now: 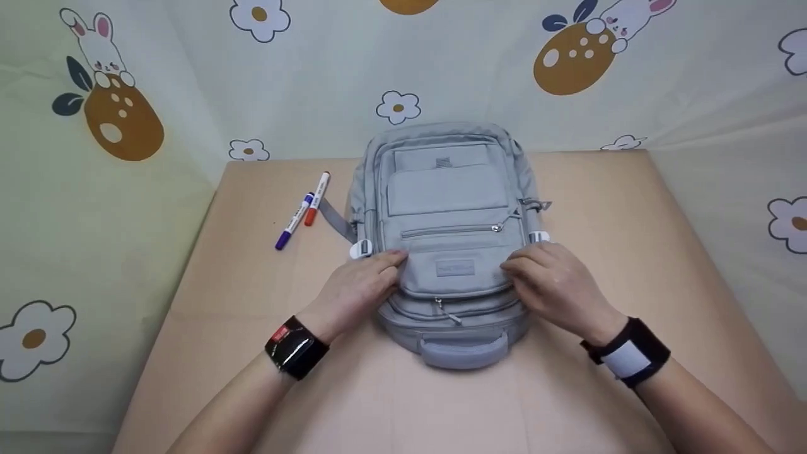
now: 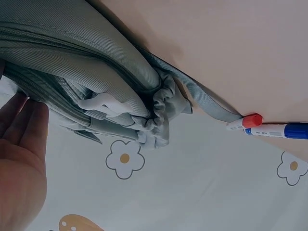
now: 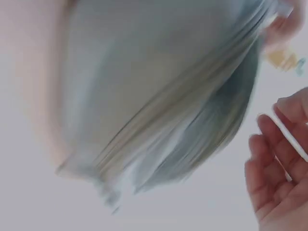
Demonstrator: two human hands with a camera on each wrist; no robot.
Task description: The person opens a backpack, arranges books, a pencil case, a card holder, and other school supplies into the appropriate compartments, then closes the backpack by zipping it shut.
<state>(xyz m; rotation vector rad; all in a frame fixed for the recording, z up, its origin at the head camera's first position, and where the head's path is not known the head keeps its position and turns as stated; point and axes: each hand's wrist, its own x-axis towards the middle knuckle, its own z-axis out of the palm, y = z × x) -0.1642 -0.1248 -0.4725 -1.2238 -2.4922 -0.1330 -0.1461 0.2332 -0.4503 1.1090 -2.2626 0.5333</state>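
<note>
A grey backpack point(image 1: 454, 189) lies on its back with its front pockets up and its padded top handle point(image 1: 464, 353) nearest me. My left hand point(image 1: 359, 287) touches the left edge of the front pocket. In the left wrist view, that hand's fingers point(image 2: 33, 125) extend fairly straight against the bag, the thumb mostly hidden. At the pocket's right edge is my right hand point(image 1: 561, 284). The right wrist view shows this hand point(image 3: 284, 163) with fingers loosely bent and a gap between them and the blurred backpack point(image 3: 159, 82). A zip pull point(image 1: 451, 313) hangs near the handle.
A blue-capped marker point(image 1: 294, 221) and a red-capped marker point(image 1: 317, 198) lie left of the backpack, near a loose strap point(image 1: 337, 221). The tan tabletop point(image 1: 252, 277) is bordered by a patterned cloth point(image 1: 328, 82) at the back and sides.
</note>
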